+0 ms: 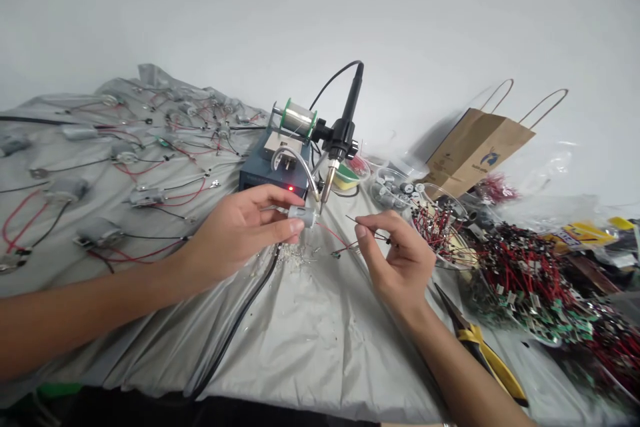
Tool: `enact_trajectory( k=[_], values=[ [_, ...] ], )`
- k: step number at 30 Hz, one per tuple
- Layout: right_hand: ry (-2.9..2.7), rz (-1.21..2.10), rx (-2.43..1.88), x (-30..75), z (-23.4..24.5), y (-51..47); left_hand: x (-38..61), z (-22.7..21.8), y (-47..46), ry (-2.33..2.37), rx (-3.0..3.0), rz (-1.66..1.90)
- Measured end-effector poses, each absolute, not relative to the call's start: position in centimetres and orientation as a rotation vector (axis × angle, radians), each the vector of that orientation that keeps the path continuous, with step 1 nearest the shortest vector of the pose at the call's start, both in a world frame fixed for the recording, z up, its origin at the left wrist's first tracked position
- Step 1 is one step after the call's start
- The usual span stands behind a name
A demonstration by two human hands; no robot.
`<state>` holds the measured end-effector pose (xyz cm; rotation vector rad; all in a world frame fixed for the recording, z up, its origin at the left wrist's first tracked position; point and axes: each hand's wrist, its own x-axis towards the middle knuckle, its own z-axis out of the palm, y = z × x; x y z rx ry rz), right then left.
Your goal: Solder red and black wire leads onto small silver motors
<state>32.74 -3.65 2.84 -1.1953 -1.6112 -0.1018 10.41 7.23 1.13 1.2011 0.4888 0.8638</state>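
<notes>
Left hand [240, 230] closed around small DC motor [301, 216], motor just in front of soldering station [265, 180]. Soldering iron [343, 137] in holder on station, tip just beside motor. Right hand [395, 257] pinching thin wire [367, 227], right of station. Glass bowl of wired parts [440, 233] and yellow-handled pliers [480, 353] farther right of station.
</notes>
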Motion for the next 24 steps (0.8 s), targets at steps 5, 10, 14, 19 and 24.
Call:
enact_trajectory(
  k=[5,10,14,19,24],
  values=[
    [-1.687,-0.263,-1.115,33.0,2.6,-3.7,10.5,1.4,7.2,0.474,1.196,0.887],
    [-1.729,-0.299,-1.105,33.2,2.5,-3.5,10.3,1.2,7.4,0.476,1.231,0.871],
    [-1.686,-0.244,-1.128,33.0,2.6,-3.6,10.2,1.0,7.6,0.455,1.272,0.869],
    [-1.687,-0.234,-1.153,32.2,2.9,-3.8,10.2,0.8,7.7,0.439,1.297,0.871],
    [-1.688,-0.225,-1.162,31.9,3.0,-3.8,10.3,1.1,7.6,0.441,1.295,0.883]
  ],
)
